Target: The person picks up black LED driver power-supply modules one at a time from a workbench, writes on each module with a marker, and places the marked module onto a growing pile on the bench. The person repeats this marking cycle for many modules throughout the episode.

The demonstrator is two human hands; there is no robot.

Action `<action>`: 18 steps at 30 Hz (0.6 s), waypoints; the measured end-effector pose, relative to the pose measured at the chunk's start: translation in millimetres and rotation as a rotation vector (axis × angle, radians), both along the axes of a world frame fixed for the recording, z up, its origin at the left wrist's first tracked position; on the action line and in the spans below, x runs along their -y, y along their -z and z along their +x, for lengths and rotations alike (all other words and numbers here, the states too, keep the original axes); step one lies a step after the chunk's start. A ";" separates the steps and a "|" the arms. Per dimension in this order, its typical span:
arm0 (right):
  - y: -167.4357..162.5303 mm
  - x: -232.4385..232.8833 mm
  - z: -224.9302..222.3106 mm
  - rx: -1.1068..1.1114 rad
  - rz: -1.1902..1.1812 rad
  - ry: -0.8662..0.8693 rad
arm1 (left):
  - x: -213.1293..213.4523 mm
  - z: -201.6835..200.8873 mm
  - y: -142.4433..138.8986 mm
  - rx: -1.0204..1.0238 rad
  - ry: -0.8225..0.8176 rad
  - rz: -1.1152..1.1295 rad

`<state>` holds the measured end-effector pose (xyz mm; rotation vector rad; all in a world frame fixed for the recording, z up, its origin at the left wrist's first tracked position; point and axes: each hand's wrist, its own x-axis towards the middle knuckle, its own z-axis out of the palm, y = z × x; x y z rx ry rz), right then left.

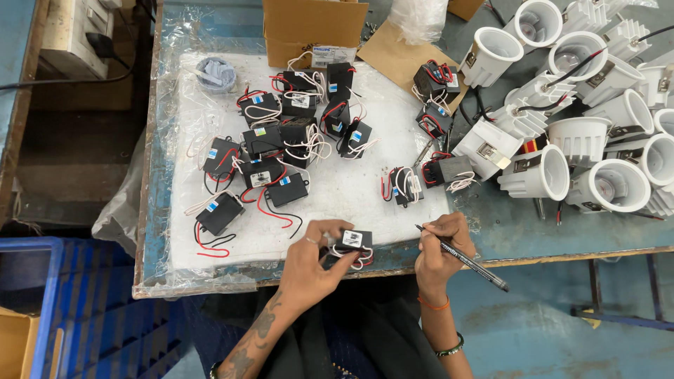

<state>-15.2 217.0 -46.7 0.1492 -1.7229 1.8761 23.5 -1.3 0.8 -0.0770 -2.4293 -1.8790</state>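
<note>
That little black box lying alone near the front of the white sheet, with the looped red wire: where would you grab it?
Probably across the black box's two long flat sides, from above: it lies flat, and its red and white wires trail off the ends.

Head camera looks steeply down, close over the workbench [505,231].

Open room lies on the white sheet [351,193] between the heap of black driver boxes [277,144] and the lone driver box [401,184], running down to the table's near edge. Left of the heap a bare strip reaches the tape roll [215,73]. The right side is blocked by white downlight housings [576,140] (packed close, wires trailing between them). The cardboard box [314,28] and plastic bag [419,17] close the far edge.
</note>
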 end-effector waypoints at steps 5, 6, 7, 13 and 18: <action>-14.2 8.2 7.1 -0.041 0.078 0.042 | -4.0 -6.8 -0.6 -0.152 -0.049 -0.186; -18.0 12.0 12.1 -0.053 0.077 0.036 | -6.4 -8.1 0.3 -0.144 -0.068 -0.220; -21.6 16.4 17.0 -0.064 0.075 0.029 | -9.5 -8.3 1.5 -0.130 -0.100 -0.231; -30.7 49.1 44.3 -0.209 0.265 -0.294 | -20.3 -2.3 14.3 -0.257 -0.210 -0.277; -22.8 55.9 24.1 -0.002 0.197 -0.257 | -18.8 1.0 22.1 -0.351 -0.168 -0.255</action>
